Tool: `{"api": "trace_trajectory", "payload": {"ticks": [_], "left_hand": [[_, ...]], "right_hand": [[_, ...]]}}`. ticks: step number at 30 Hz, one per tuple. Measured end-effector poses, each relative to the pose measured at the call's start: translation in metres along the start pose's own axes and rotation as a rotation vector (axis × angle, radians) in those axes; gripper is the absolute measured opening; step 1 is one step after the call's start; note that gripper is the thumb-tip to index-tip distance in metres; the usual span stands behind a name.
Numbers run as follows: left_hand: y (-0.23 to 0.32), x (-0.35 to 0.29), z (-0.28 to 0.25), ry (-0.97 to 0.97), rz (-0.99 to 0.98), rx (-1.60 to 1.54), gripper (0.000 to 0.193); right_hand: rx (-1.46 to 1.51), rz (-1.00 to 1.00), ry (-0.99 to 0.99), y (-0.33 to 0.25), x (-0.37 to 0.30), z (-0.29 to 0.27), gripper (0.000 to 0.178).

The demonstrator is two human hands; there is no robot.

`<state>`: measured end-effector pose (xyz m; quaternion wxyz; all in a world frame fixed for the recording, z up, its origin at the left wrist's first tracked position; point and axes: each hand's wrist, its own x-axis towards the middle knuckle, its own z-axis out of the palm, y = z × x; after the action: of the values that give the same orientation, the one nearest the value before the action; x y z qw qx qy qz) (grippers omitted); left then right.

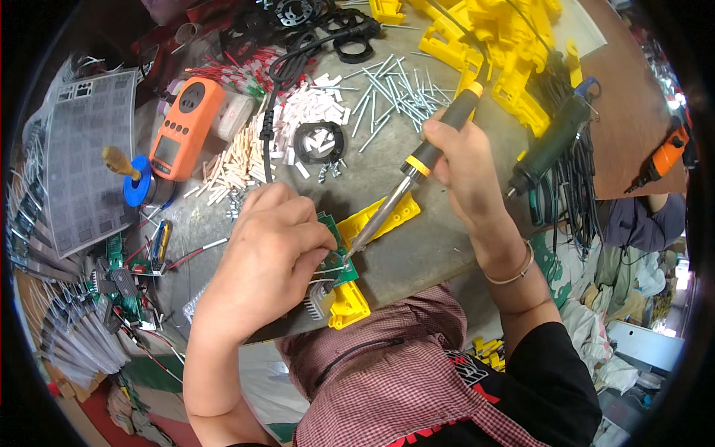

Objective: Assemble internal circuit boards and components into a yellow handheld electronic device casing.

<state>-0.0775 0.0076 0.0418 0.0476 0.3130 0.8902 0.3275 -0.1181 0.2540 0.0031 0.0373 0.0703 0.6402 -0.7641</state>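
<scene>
My right hand (465,160) is wrapped round the black and yellow handle of a soldering iron (383,212), which slants down to the left. Its tip meets a small green circuit board (344,272) near the table's front edge. My left hand (272,249) is closed at the board's left side, thumb and forefinger pinched on it. Thin pale wires (328,270) stick out from under those fingers; their far ends are hidden. Below the board lies a yellow plastic housing part (348,304), with a similar yellow piece (398,214) behind it. A grey finned metal part (316,304) sits beside them.
Farther back lie loose steel pins (402,93), white sleeves (316,104), wooden-coloured sticks (238,164) and yellow housings (514,45). At left stand an orange meter (186,127) and a blue spool (139,182). A dark green power screwdriver (551,138) lies at right. The iron's cord (477,45) runs backward.
</scene>
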Motion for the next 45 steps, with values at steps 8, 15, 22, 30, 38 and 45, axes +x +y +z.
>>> {"api": "trace_trajectory", "payload": {"ticks": [8, 15, 22, 30, 38, 45], "left_hand": [[0.0013, 0.0034, 0.0013, -0.003, -0.031, -0.017, 0.016], [-0.0008, 0.0035, 0.0028, -0.03, -0.026, -0.01, 0.014], [-0.0002, 0.003, 0.0017, -0.054, -0.043, -0.028, 0.013], [0.0007, 0.0022, 0.0024, -0.054, -0.04, 0.01, 0.015], [-0.0038, 0.0005, 0.0048, -0.041, -0.061, -0.055, 0.015], [-0.0023, 0.0007, 0.0092, 0.014, -0.043, -0.042, 0.015]], "right_hand": [[0.01, -0.015, 0.01, -0.0022, -0.0014, 0.0024, 0.015], [0.025, 0.002, 0.012, -0.0006, -0.0006, 0.003, 0.014], [0.027, 0.005, 0.012, 0.0008, -0.0003, 0.0007, 0.013], [0.011, -0.001, 0.035, -0.0014, -0.0009, 0.0037, 0.012], [-0.011, -0.014, 0.037, -0.0012, -0.0005, 0.0036, 0.013], [-0.007, -0.004, 0.023, 0.001, 0.0007, 0.0021, 0.013]]}}
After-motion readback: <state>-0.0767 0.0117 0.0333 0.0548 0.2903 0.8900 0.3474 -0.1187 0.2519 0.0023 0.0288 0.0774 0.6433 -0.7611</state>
